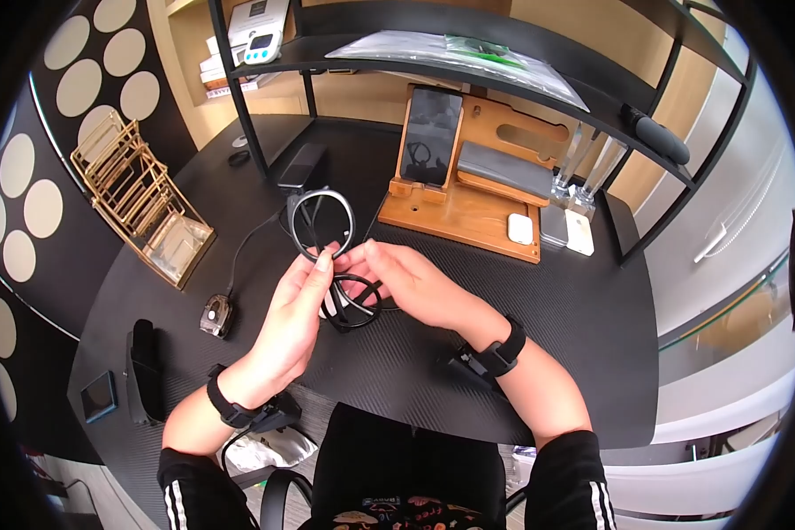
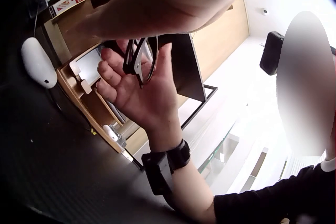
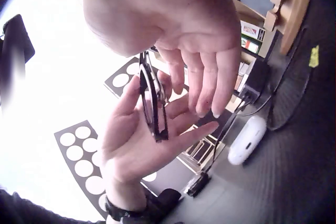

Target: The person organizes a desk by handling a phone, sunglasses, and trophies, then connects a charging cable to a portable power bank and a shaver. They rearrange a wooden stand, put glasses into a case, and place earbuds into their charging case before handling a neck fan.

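A looped black cable hangs in front of me between my two hands. One greyish loop stands up above the fingers and another coil hangs below them. My left hand pinches it between thumb and fingers where the loops meet. Coming in from the other side, my right hand has bent fingers at the same spot, holding the coil near its thumb. In the left wrist view, strands of the cable pass between the right thumb and fingers. Below the coil, partly covered, lies a white mouse-shaped object.
Behind the hands stands a wooden dock with a phone and an earbud case. A see-through corded mouse lies left, near a small bamboo chair. A black shelf spans the back of the desk.
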Motion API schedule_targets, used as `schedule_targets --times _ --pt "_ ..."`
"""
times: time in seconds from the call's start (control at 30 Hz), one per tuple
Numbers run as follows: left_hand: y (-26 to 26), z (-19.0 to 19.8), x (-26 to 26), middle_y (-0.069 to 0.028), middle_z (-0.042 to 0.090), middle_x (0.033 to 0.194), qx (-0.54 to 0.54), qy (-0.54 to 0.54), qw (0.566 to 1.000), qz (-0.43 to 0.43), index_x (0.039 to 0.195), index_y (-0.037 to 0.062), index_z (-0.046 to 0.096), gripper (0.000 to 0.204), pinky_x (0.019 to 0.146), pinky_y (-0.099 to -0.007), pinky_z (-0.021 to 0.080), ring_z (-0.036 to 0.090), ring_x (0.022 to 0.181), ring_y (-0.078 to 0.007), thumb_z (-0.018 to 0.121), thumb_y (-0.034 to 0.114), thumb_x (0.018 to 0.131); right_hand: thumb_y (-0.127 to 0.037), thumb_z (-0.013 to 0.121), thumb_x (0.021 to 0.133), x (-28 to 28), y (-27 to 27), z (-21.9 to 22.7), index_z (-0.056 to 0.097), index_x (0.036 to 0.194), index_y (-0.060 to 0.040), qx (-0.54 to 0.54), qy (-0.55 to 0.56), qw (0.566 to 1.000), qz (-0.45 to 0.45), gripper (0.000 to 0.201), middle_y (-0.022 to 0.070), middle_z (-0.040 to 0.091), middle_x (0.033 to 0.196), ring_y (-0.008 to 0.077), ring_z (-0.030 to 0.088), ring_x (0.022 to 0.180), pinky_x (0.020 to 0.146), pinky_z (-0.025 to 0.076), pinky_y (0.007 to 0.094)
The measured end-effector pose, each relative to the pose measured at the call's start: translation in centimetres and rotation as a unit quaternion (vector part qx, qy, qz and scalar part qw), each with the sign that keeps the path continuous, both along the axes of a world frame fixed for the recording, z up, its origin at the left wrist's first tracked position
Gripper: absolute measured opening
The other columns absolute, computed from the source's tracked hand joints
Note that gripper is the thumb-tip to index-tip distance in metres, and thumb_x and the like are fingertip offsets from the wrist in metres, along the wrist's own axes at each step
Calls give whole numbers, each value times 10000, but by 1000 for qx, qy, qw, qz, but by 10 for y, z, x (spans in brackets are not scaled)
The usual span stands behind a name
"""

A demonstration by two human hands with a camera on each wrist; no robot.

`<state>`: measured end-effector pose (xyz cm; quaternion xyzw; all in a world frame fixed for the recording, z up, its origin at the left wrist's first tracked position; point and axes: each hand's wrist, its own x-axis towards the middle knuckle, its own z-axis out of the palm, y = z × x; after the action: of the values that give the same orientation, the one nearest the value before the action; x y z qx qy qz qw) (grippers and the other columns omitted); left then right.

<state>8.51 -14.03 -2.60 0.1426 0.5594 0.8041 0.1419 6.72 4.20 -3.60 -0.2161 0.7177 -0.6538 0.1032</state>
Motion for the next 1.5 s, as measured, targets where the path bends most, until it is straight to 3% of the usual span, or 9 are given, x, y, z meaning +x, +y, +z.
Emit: schedule_targets --times 0.07,0.3,0.4,0.57,0.7,1.03,1.17,1.43,1.5 --pt "-1 3 0 -75 542 1212 20 -10 1000 -14 1158 51 529 308 967 -322 415 534 1059 -147 440 302 1004 -318 464 993 10 -7 6 456 1284 -33 -36 -3 996 83 407 53 556 1157 110 546 979 787 504 287" --pt "-49 25 12 -151 427 1377 -172 155 966 -117 1424 -3 250 500 1058 -348 318 441 1250 -215 438 131 980 -174 588 934 19 -27 -1 475 1224 -39 -92 -46 989 109 339 43 597 977 103 601 863 685 522 247" --pt "-95 47 30 -220 393 1408 -433 293 852 20 1481 42 139 725 1083 -382 291 406 1298 -292 561 131 898 -187 602 922 23 -24 16 531 1116 -28 -96 -109 989 15 261 26 567 755 99 577 589 533 486 232" --pt "-182 63 41 -223 433 1376 -760 250 562 209 1402 44 362 645 1038 -386 368 440 1264 -338 635 253 856 -235 500 972 16 -11 18 577 1169 0 -160 -131 978 -22 316 39 577 781 126 616 691 623 547 257" --pt "-237 47 48 -189 648 1026 -861 101 454 207 1140 2 580 475 824 -417 492 619 962 -349 647 360 835 -155 470 937 10 -2 21 470 1281 -12 -258 -163 952 -32 373 154 640 974 197 653 791 678 572 311" --pt "-256 16 32 -215 636 820 -821 99 513 232 903 -19 641 308 745 -438 495 613 861 -387 647 273 806 67 431 777 13 13 39 300 1407 -103 -319 -38 943 -91 666 134 497 1183 293 586 1084 773 564 406" --pt "-239 47 24 -228 621 831 -807 138 478 319 868 -33 624 273 722 -447 478 596 842 -406 629 237 827 48 470 826 14 20 44 478 1290 -111 -317 -64 944 -69 491 57 488 1131 209 589 1044 761 550 349" --pt "-101 74 12 -95 649 956 -335 359 790 367 1080 -28 624 265 805 -261 470 605 878 -148 615 77 837 8 601 829 19 9 41 524 1007 -85 -239 -49 965 -96 215 33 529 1035 126 586 899 667 508 261" --pt "-59 67 0 -71 634 966 -365 457 724 367 1137 -41 600 317 807 -249 469 593 864 -120 612 58 836 -58 665 827 20 4 38 485 974 -106 -191 25 976 -101 237 -20 538 755 41 544 660 581 469 197"
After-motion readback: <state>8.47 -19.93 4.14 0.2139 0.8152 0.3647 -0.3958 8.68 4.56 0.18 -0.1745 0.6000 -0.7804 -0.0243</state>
